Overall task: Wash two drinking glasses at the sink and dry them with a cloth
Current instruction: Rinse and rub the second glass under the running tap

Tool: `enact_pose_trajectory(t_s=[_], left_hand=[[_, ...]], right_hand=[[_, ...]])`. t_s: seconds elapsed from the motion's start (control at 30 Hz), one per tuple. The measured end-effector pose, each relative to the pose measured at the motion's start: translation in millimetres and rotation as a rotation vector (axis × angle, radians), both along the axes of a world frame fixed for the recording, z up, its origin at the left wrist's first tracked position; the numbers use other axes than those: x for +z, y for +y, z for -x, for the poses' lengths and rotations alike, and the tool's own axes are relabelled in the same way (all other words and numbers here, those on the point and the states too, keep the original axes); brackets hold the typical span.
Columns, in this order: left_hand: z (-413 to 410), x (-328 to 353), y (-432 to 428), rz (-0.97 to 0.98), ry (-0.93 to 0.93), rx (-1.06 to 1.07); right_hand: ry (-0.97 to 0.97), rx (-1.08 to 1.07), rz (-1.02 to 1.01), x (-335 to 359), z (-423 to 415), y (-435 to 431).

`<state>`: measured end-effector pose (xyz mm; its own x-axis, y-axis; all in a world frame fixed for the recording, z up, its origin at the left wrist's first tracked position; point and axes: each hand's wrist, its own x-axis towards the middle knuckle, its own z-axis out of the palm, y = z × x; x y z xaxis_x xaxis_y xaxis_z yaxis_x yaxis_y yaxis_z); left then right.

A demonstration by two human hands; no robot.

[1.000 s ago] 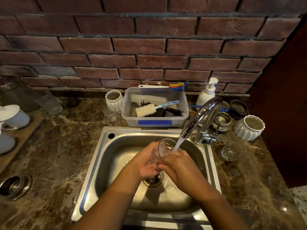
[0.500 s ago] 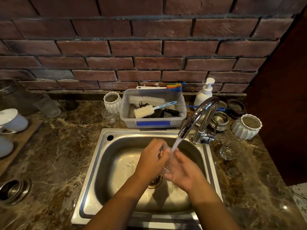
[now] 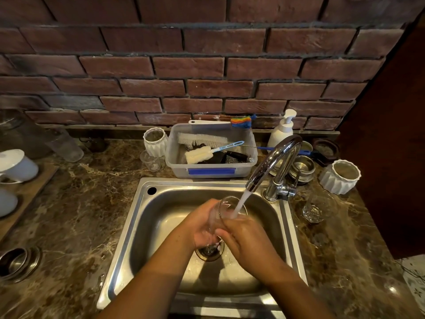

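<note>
Red-brown brick wall, brown veined marble counter, blue-latched grey tub.

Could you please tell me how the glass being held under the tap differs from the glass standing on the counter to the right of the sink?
The held glass is tilted, gripped by the left hand and right hand over the sink; the counter glass stands upright, untouched. Water from the faucet strikes the held glass; the counter glass sits away from the stream. Both are clear glass.
</note>
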<state>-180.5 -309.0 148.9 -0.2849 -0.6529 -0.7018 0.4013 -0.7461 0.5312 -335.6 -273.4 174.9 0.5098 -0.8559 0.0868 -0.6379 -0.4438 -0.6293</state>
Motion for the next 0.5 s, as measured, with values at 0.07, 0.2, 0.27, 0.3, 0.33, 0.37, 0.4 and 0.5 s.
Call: enact_pose_trajectory(t_s=[0.07, 0.2, 0.27, 0.3, 0.33, 0.37, 0.4, 0.5], left_hand=[[10, -1, -4, 0.028, -0.282, 0.058], [25, -1, -8, 0.425, -0.777, 0.097], [21, -3, 0, 0.755, -0.981, 0.042], [19, -6, 3, 0.906, -1.084, -0.028], [18, -9, 5, 1.037, -1.176, -0.124], [17, -12, 7, 1.125, -1.239, -0.208], [16, -14, 7, 1.156, -1.26, -0.247], [16, -13, 8, 1.055, -1.09, -0.125]], right_hand=[[-0.16, -0.152, -0.158, -3, -8, 4], [-0.663, -0.504, -0.617, -6, -16, -2], [-0.994, -0.65, -0.981, -12, -13, -10], [-1.155, -0.672, -1.152, -14, -9, -13], [-1.278, -0.681, -1.287, -16, -5, -16], [-1.353, -0.679, -1.363, -19, -2, -19], [-1.375, -0.666, -1.388, -21, 1, -20], [-1.238, -0.645, -1.261, -27, -2, -21]])
